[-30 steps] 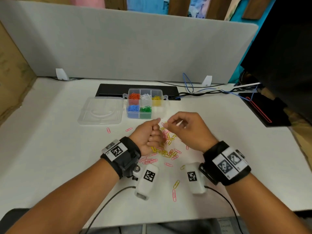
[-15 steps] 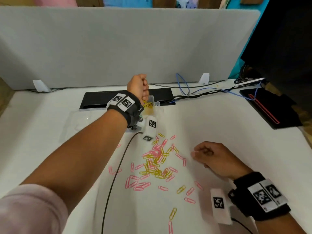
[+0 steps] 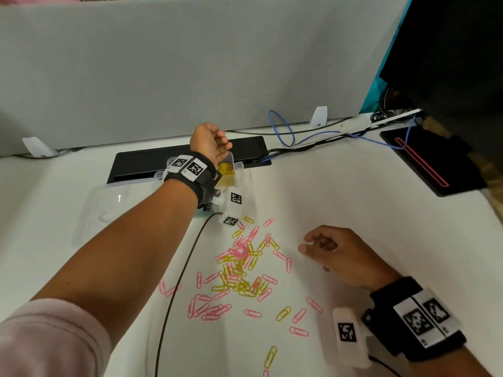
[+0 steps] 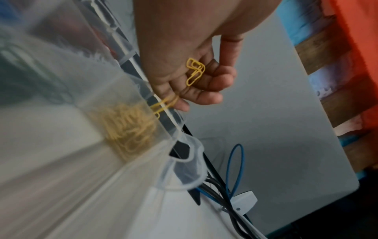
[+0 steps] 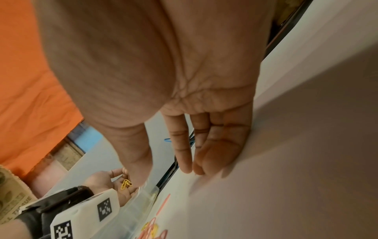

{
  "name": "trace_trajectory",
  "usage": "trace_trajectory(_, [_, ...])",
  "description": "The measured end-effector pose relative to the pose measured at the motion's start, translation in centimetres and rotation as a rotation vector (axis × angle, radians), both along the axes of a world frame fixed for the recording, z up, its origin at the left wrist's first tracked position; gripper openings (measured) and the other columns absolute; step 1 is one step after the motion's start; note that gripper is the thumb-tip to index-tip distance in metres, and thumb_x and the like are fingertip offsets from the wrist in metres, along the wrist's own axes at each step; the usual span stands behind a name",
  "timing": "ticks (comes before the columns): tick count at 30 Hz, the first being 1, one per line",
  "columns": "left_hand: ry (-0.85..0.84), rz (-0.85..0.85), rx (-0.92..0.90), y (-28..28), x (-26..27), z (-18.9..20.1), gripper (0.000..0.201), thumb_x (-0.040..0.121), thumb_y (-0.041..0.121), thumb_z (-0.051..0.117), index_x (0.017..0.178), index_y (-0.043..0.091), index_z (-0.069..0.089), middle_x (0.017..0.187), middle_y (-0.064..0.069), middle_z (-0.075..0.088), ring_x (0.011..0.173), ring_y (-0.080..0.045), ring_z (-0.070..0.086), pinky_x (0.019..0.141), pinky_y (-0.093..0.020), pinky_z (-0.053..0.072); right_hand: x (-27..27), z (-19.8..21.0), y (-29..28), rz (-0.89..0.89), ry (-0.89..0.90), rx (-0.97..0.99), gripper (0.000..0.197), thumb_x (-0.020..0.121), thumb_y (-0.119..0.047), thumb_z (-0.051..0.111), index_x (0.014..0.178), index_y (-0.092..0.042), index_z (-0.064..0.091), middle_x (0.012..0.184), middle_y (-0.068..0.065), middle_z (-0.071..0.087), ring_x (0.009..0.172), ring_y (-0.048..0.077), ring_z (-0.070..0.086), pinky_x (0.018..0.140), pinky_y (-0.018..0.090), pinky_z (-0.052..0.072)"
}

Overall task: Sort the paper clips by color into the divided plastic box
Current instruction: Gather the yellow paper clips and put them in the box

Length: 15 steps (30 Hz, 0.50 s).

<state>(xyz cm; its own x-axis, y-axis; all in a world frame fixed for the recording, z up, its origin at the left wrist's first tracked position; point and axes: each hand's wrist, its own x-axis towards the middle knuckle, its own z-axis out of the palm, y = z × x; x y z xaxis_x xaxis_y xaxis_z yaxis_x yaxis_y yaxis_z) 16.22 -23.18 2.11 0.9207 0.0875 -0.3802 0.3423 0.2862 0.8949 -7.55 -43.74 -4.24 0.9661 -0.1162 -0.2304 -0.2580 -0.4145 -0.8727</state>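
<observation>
Left hand (image 3: pixel 208 140) reached out over the divided plastic box (image 3: pixel 236 170) at 12 o'clock on the white table (image 3: pixel 340 213), fingers loosely curled, a few yellow paper clips (image 4: pixel 195 71) resting against them; one clip hangs at the fingertips just above the box rim. Whether the fingers pinch the clips or merely cradle them, cannot tell. Yellow compartment (image 3: pixel 226 168) directly beneath the hand, already holding a heap of yellow clips. Rest of the box hidden behind the wrist. Clear lid (image 3: pixel 109 210) lies flat at 9 o'clock of the box, touching or just beside it.

Right hand (image 3: pixel 337 254) at 3 o'clock of the loose pile, resting on the table, fingers relaxed and slightly bent, holding nothing.

Loose pile (image 3: pixel 242 270) of pink and yellow clips mid-table, between the two hands; strays scatter toward 6 o'clock. Black cable (image 3: pixel 174 292) runs from the left wrist camera toward 6 o'clock. Grey partition (image 3: pixel 190 63) stands along the far edge
</observation>
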Motion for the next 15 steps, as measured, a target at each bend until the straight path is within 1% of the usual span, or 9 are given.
trace_trajectory(1, [-0.001,0.023,0.006,-0.04,0.04,-0.14,0.027,0.089,0.016,0.043,0.065,0.016,0.056,0.057,0.002,0.054,0.055,-0.016,0.054,0.066,-0.027,0.046,-0.01,-0.02,-0.03,0.001,-0.001,0.002,0.017,0.081,-0.028,0.079,0.091,-0.017,0.071,0.078,-0.002,0.060,0.059,-0.001,0.052,0.058,0.014,0.045])
trace_trajectory(3, [-0.014,0.075,0.039,-0.13,0.25,-0.26,0.028,0.090,0.007,0.039,0.076,0.015,0.061,0.061,0.002,0.055,0.054,-0.014,0.050,0.059,-0.025,0.044,-0.01,-0.09,-0.11,0.002,-0.002,0.006,0.016,0.081,-0.029,0.079,0.091,-0.018,0.071,0.077,-0.002,0.059,0.058,-0.001,0.052,0.058,0.015,0.045])
trace_trajectory(5, [-0.030,0.108,0.121,-0.28,0.69,-0.41,0.034,0.092,-0.001,0.033,0.083,0.018,0.060,0.066,0.001,0.055,0.054,-0.013,0.046,0.050,-0.023,0.038,-0.04,-0.15,-0.15,0.006,0.000,0.010,0.017,0.081,-0.030,0.079,0.091,-0.019,0.071,0.077,-0.002,0.059,0.058,-0.001,0.052,0.059,0.017,0.044])
trace_trajectory(6, [-0.038,0.111,0.158,-0.36,0.81,-0.44,0.037,0.093,-0.003,0.030,0.082,0.019,0.058,0.068,0.001,0.055,0.054,-0.013,0.046,0.048,-0.023,0.036,-0.04,-0.15,-0.14,0.007,0.001,0.010,0.017,0.081,-0.030,0.079,0.091,-0.019,0.071,0.077,-0.002,0.059,0.059,0.000,0.052,0.060,0.018,0.044])
trace_trajectory(7, [-0.042,0.108,0.184,-0.43,0.81,-0.46,0.039,0.093,-0.005,0.028,0.082,0.020,0.056,0.070,0.002,0.056,0.056,-0.012,0.047,0.048,-0.023,0.037,-0.05,-0.11,-0.14,0.008,0.000,0.010,0.017,0.081,-0.030,0.079,0.091,-0.019,0.071,0.077,-0.002,0.059,0.060,0.001,0.052,0.060,0.019,0.044])
trace_trajectory(9, [-0.056,0.082,0.211,-0.57,0.66,-0.62,0.040,0.093,-0.007,0.027,0.083,0.021,0.054,0.075,0.003,0.060,0.061,-0.011,0.052,0.052,-0.023,0.043,-0.04,-0.09,-0.11,0.009,0.000,0.009,0.017,0.082,-0.030,0.079,0.092,-0.019,0.071,0.077,-0.002,0.059,0.061,0.002,0.052,0.061,0.019,0.044])
trace_trajectory(12, [-0.079,0.035,0.185,-0.70,0.16,-0.73,0.033,0.095,-0.003,0.029,0.094,0.017,0.056,0.083,0.000,0.065,0.068,-0.012,0.060,0.067,-0.024,0.049,-0.12,-0.04,-0.17,0.009,-0.002,0.010,0.017,0.082,-0.030,0.079,0.092,-0.019,0.071,0.078,-0.002,0.059,0.064,0.003,0.053,0.062,0.019,0.044])
trace_trajectory(13, [-0.089,0.024,0.174,-0.69,0.09,-0.74,0.033,0.095,-0.003,0.028,0.096,0.015,0.056,0.086,-0.003,0.067,0.069,-0.013,0.062,0.068,-0.024,0.049,-0.12,-0.02,-0.17,0.008,-0.002,0.011,0.017,0.082,-0.031,0.079,0.092,-0.019,0.071,0.078,-0.002,0.059,0.065,0.004,0.053,0.062,0.019,0.044])
trace_trajectory(15, [-0.120,0.019,0.183,-0.67,-0.02,-0.90,0.035,0.095,-0.004,0.025,0.093,0.015,0.054,0.092,-0.009,0.069,0.068,-0.015,0.063,0.063,-0.023,0.048,-0.11,-0.02,-0.13,0.010,-0.002,0.005,0.018,0.082,-0.032,0.079,0.092,-0.020,0.071,0.078,-0.002,0.059,0.065,0.006,0.053,0.063,0.021,0.045])
